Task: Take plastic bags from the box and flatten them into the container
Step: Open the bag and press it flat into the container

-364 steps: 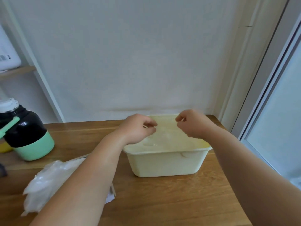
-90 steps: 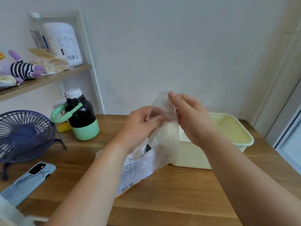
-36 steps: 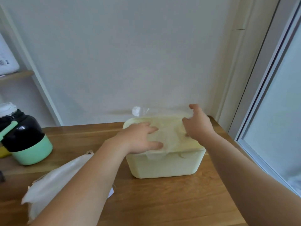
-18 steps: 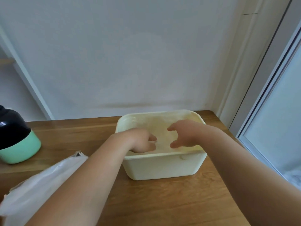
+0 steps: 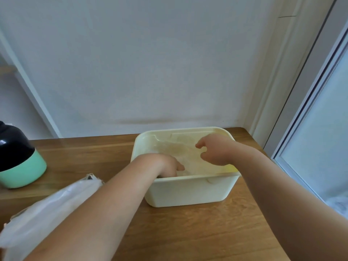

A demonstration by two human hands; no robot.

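**No legible writing in view**

Nothing here can be read. The cream container (image 5: 190, 191) at 5 o'clock shows a plain front wall, and the black-and-green bottle (image 5: 18, 162) at 9 o'clock shows plain colour (only a small glint near its shoulder). The box (image 5: 56, 210) of bags at 7 o'clock has a dark mark at its far corner, too blurred to tell whether it is print.
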